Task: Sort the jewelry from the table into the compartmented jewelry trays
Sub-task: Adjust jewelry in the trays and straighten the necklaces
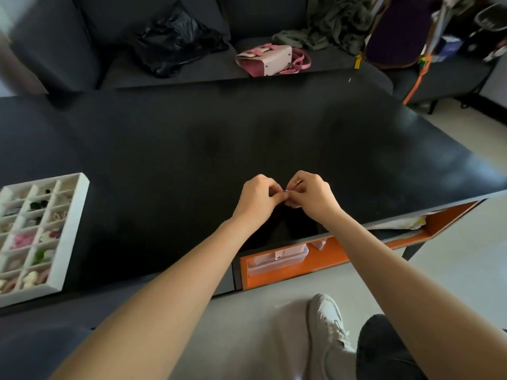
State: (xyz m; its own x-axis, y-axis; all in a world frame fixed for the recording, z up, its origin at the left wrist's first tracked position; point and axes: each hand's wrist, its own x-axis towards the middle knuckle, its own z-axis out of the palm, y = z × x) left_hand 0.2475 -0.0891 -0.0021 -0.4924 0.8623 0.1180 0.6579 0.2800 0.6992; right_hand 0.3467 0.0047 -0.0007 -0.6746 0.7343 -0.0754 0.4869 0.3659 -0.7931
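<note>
My left hand (pixel 258 197) and my right hand (pixel 311 194) meet above the near middle of the black table (pixel 192 149). Both pinch a small silvery piece of jewelry (pixel 286 190) between their fingertips; its exact shape is too small to tell. A white compartmented jewelry tray (pixel 72 237) lies at the table's left edge, far left of my hands. Its cells hold small black, pink, green and cream pieces.
An orange shelf (pixel 337 252) under the table holds a clear plastic box (pixel 277 259) and papers. A dark sofa behind the table carries a pink handbag (pixel 270 60), a black bag (pixel 175 42) and clothes. My white shoe (pixel 329 333) is on the floor below.
</note>
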